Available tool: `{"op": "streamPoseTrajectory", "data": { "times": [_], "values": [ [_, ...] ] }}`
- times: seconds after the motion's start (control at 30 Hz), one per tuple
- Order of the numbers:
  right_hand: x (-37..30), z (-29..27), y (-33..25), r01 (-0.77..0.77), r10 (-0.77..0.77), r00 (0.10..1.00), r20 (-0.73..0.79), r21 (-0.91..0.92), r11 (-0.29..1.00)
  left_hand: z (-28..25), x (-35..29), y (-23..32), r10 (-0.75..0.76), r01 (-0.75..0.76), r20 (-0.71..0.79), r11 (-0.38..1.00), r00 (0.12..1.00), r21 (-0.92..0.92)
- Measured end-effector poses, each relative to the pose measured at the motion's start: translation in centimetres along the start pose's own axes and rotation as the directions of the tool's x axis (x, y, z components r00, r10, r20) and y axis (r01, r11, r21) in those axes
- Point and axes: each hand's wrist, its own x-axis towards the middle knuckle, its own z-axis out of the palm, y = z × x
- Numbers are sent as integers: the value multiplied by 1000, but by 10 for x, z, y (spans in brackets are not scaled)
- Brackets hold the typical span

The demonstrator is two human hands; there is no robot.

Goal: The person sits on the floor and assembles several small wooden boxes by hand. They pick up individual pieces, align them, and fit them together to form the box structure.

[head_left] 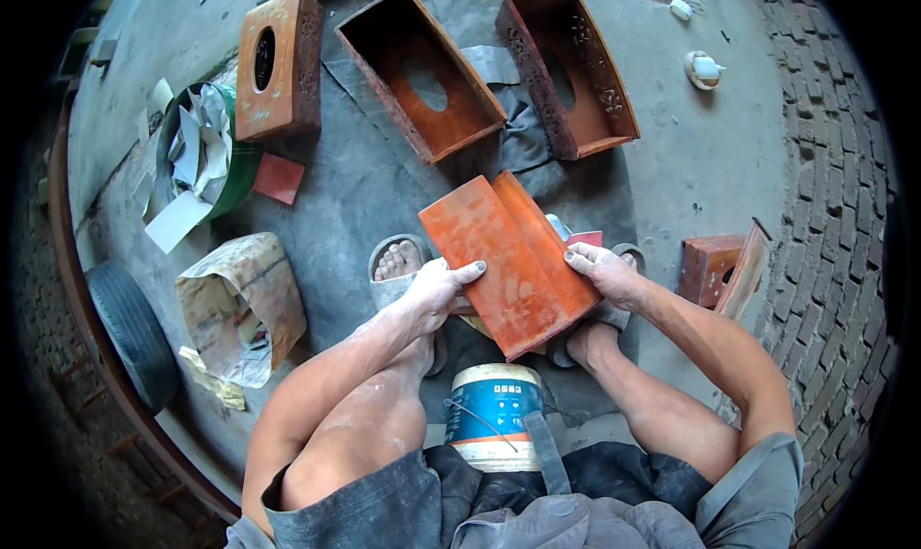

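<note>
In front of my knees I hold a reddish-orange wooden board [494, 271] tilted between both hands. Its face is smooth, with pale dusty smears, and a second flat wooden face shows along its right side; whether that is a separate board I cannot tell. My left hand [441, 288] is closed on the left edge, thumb on top and fingers hidden beneath. On the right edge, my right hand [604, 273] is closed too, its thumb at the upper side. Beyond the board lie two open wooden boxes [384, 61], [614, 93] with oval holes in their bottoms.
A carved wooden box [251, 112] with an oval hole stands far left, near a green tub [235, 170] of paper scraps. A red sandpaper square [279, 179], a sack [259, 271] and a tyre [132, 338] lie left. Between my legs is a blue-and-white bucket [494, 405]. Another box [708, 266] sits right.
</note>
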Motion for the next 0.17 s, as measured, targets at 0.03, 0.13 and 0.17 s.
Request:
{"op": "streamPoseTrajectory", "data": {
  "times": [0.03,0.13,0.17],
  "values": [
    [1,-1,1,-9,9,1000,6,14,1000,1,0,0,-11,11,4,1000,1000,1],
    [4,0,4,-7,7,1000,10,15,1000,1,0,1,-36,36,0,999,999,15],
    [5,1,5,-8,8,1000,17,18,1000,1,0,0,-39,39,-12,999,999,24]
  ]
}}
